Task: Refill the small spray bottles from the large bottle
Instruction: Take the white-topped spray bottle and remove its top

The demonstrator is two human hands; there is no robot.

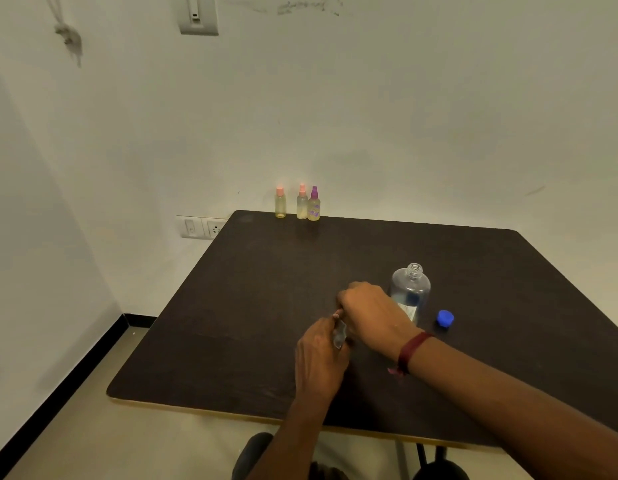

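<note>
Left hand (321,351) is curled round a small bottle (339,336) mid-table. The right hand (368,308) sits right on top of it, fingers closed over its pinkish top. Just behind the right hand stands the big bottle (410,292), upright, cap off, with the blue cap (445,318) lying beside it on the table (231,306). Three more spray bottles (302,202) line up at the far edge by the wall, well apart from the hands.

Pink-capped spray bottles (280,202): 2. Purple-capped spray bottle (314,205): 1. Small clear spray bottle (339,333): 1. Large clear bottle (410,292), uncapped: 1. Blue cap (445,318): 1.
</note>
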